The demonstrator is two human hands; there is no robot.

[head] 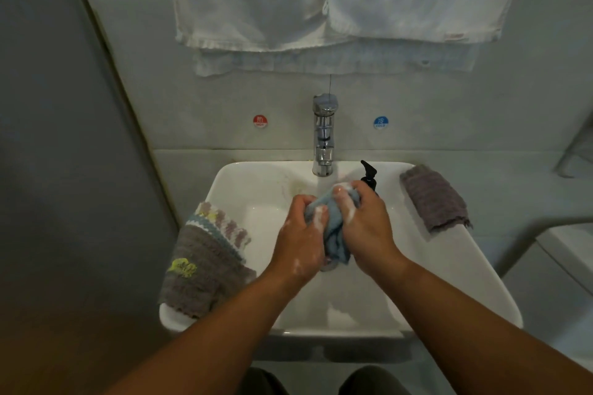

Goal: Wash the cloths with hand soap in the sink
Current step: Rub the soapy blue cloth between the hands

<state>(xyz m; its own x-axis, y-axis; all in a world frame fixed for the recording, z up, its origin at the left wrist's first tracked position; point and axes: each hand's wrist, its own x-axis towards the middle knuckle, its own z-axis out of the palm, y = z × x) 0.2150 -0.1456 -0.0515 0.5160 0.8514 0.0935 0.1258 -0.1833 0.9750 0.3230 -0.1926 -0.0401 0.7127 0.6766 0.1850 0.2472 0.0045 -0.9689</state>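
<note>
Both hands, left [300,236] and right [365,228], grip the soapy blue cloth [335,231] over the sink [475,269]; soft, light and likely slippery, it is best held bunched.

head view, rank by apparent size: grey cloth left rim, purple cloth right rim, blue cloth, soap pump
1. grey cloth
2. purple cloth
3. blue cloth, bunched, so unsure
4. soap pump, partly hidden

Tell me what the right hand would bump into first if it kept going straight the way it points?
Probably the faucet: the right hand, gripping the blue cloth, points toward its base. The black soap bottle sits close beside that line; depth is unclear.
</note>
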